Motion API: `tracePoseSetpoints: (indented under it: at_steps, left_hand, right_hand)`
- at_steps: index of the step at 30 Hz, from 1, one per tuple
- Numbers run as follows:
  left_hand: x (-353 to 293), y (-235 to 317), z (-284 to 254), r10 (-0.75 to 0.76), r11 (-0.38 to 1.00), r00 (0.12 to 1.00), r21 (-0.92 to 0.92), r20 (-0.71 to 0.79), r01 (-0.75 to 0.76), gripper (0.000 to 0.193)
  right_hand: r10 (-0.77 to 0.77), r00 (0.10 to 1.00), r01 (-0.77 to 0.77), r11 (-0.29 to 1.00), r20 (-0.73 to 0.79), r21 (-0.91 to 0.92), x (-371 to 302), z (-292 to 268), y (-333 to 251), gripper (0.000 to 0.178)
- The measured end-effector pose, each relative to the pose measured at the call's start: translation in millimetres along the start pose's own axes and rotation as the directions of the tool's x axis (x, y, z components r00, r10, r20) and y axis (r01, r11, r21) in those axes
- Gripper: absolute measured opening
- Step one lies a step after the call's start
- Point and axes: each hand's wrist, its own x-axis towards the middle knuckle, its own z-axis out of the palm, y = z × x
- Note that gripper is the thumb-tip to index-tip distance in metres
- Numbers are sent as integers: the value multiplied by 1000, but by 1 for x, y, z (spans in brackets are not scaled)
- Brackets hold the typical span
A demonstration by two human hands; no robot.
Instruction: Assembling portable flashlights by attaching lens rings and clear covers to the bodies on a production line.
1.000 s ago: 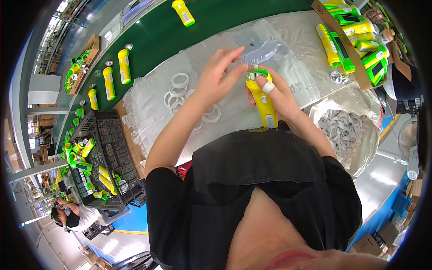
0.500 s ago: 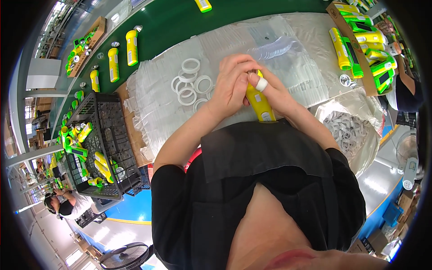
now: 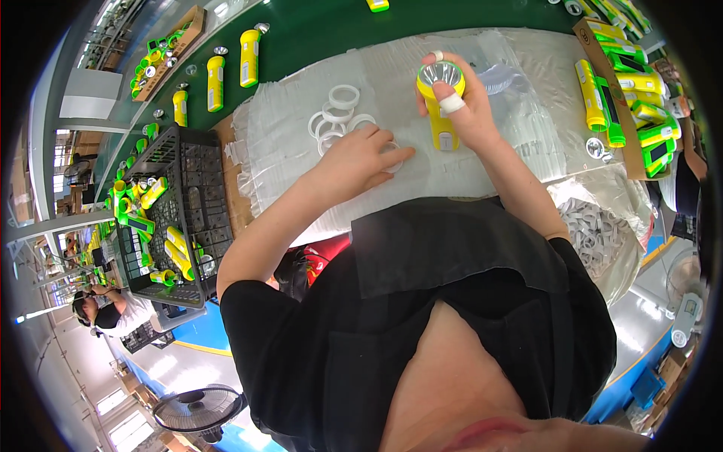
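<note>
My right hand (image 3: 473, 109) is wrapped round a yellow flashlight (image 3: 444, 135), its shiny reflector (image 3: 441, 74) facing up at the head end. White tape covers parts of my right thumb and a finger. On the plastic-covered worktop, my left hand (image 3: 361, 160) reaches over the white rings (image 3: 344, 97), fingers apart. One white ring (image 3: 392, 157) lies under its fingertips, partly hidden; whether they touch it is unclear. Beside my right hand, a fanned row of clear discs (image 3: 503, 77) lies partly covered.
Several yellow flashlights (image 3: 249, 59) stand along the green belt (image 3: 316, 30). At left is a black crate (image 3: 203, 203) of flashlight bodies. A cardboard box (image 3: 602, 83) of flashlights stands at right, above a bag of white rings (image 3: 595, 230). Another person (image 3: 113, 309) sits at far left.
My hands have come apart from round the flashlight. The left has moved down and left to the rings; the right has lifted the flashlight away, its reflector now showing.
</note>
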Motion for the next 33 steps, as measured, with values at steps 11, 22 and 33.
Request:
tracePoseSetpoints:
  at_steps: [11,22,33]
  left_hand:
    - [51,-10,-43,-202,857,652,-454,-731,-244,23]
    - [60,-12,-44,-131,932,726,-334,-675,-141,31]
    - [84,10,-40,-138,911,839,-401,-526,-101,38]
  right_hand:
    - [31,999,-29,998,33,-51,8,5,12,37]
    - [-65,996,65,998,57,7,9,-3,-3,45]
    - [179,823,363,564,539,-742,48,-59,-106,44]
